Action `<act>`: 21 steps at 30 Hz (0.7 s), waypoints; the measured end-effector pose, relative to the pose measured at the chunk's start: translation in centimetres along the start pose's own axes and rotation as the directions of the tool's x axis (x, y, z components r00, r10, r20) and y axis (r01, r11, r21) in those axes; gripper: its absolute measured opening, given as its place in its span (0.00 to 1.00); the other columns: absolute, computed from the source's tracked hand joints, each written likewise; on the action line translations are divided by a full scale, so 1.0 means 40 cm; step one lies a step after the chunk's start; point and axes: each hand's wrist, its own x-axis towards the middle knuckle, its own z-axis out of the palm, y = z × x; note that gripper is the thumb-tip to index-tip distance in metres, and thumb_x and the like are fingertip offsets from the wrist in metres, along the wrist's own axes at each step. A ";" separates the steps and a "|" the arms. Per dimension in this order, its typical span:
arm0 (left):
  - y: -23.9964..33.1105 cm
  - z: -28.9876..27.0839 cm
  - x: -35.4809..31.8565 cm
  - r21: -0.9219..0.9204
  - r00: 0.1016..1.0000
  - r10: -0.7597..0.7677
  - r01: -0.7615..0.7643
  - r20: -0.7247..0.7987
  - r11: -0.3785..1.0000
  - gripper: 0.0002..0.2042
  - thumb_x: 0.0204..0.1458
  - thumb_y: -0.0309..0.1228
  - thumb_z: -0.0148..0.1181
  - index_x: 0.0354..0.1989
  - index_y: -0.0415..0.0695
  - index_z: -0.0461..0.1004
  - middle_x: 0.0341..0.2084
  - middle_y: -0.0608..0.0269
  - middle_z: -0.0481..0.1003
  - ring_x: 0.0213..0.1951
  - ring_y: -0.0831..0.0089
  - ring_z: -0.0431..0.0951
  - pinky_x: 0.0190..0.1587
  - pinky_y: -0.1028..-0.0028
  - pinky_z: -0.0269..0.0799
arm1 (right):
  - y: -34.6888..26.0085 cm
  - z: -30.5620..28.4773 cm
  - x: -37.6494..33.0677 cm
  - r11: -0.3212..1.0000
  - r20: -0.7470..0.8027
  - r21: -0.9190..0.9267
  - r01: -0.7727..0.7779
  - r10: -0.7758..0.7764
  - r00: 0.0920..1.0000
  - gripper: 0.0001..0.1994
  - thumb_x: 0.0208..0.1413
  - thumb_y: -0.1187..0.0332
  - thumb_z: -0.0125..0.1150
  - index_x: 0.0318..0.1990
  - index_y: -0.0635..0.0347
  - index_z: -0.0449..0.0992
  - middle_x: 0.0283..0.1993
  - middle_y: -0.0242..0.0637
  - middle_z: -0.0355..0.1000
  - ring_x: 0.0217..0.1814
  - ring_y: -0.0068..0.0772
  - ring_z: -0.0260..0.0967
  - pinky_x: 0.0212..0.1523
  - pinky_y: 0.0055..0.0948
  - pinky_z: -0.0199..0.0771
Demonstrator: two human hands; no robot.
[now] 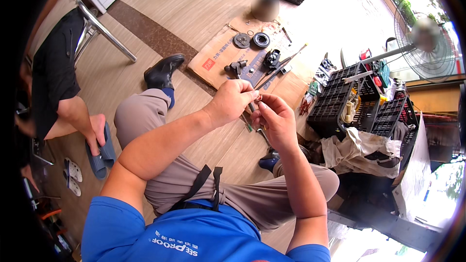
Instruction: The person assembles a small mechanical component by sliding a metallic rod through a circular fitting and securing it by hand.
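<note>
Pinching together above the lap, the two hands meet fingertip to fingertip. The left hand [232, 101] is curled nearly closed, thumb and forefinger pressed narrow around a thin dark tool [252, 108] whose shaft slants down between the hands. The right hand [275, 116] has its fingers bent in tight as well, holding one small reddish part [260, 98] at the tips, touching the left hand's fingers; what exactly the part is cannot be told at this size. A second slim metal tool [262, 136] shows just below the right hand, on the floor beyond the knees.

Farther out, one flattened cardboard sheet [228, 53] lies on the wooden floor [194, 9], well apart from the hands. On it sit two round disc-like parts [251, 40] side by side, one dark motor-like piece [236, 68], one black block-shaped part [272, 59] and a few long thin tools [284, 65].

To the right stand two black plastic crates [340, 99], with crumpled cloth [359, 148] just in front of them. One standing fan [427, 43] rises behind. At the left, another person's leg [73, 114] rests beside one blue sandal [99, 157].
</note>
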 end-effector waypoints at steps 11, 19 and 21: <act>0.013 0.004 -0.006 0.135 0.998 0.040 -0.032 -0.050 0.990 0.07 0.60 0.27 0.54 0.33 0.36 0.76 0.28 0.65 0.76 0.28 0.82 0.73 0.32 0.78 0.71 | -0.003 -0.002 -0.004 0.985 -0.006 0.136 -0.103 0.104 0.995 0.10 0.61 0.72 0.58 0.48 0.65 0.71 0.35 0.34 0.73 0.31 0.25 0.73 0.31 0.23 0.75; 0.025 0.011 -0.015 0.131 0.997 0.050 -0.041 -0.059 0.991 0.07 0.60 0.27 0.55 0.33 0.36 0.76 0.26 0.65 0.76 0.28 0.83 0.73 0.31 0.78 0.70 | -0.008 0.018 -0.005 0.977 -0.054 0.194 0.091 -0.082 0.995 0.22 0.61 0.76 0.55 0.62 0.62 0.63 0.51 0.40 0.71 0.34 0.30 0.74 0.33 0.27 0.76; 0.051 0.021 -0.030 0.145 0.997 0.061 -0.055 -0.039 0.988 0.08 0.60 0.27 0.55 0.32 0.35 0.76 0.25 0.64 0.77 0.29 0.82 0.74 0.31 0.77 0.71 | -0.009 0.003 -0.004 0.975 0.049 0.223 0.011 -0.022 0.999 0.25 0.60 0.77 0.54 0.65 0.61 0.59 0.55 0.41 0.69 0.35 0.31 0.75 0.34 0.27 0.77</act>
